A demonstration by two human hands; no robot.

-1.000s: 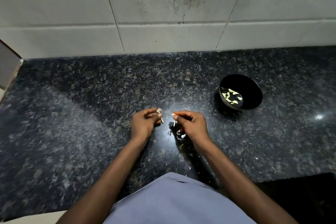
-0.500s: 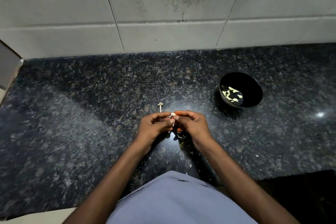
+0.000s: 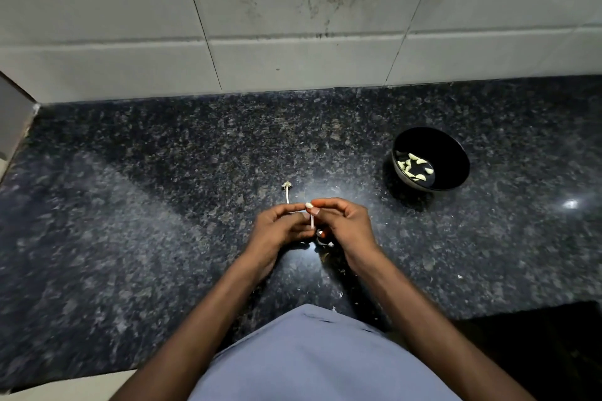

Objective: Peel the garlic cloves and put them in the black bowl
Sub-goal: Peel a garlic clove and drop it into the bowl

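Both hands meet above the dark counter (image 3: 130,205), to the near left of the black bowl (image 3: 451,153). The right hand (image 3: 345,225) has its fingers curled, pinching a garlic clove (image 3: 308,205) between thumb and forefinger, so the clove pokes out at the fingertips. The left hand (image 3: 277,231) is curled too, its fingertips touching the same clove, and a pale strip of skin (image 3: 312,221) hangs between the hands. Peeled cloves (image 3: 413,166) lie inside the bowl. A garlic stem (image 3: 287,190) lies on the counter, left of the bowl and just beyond the left hand.
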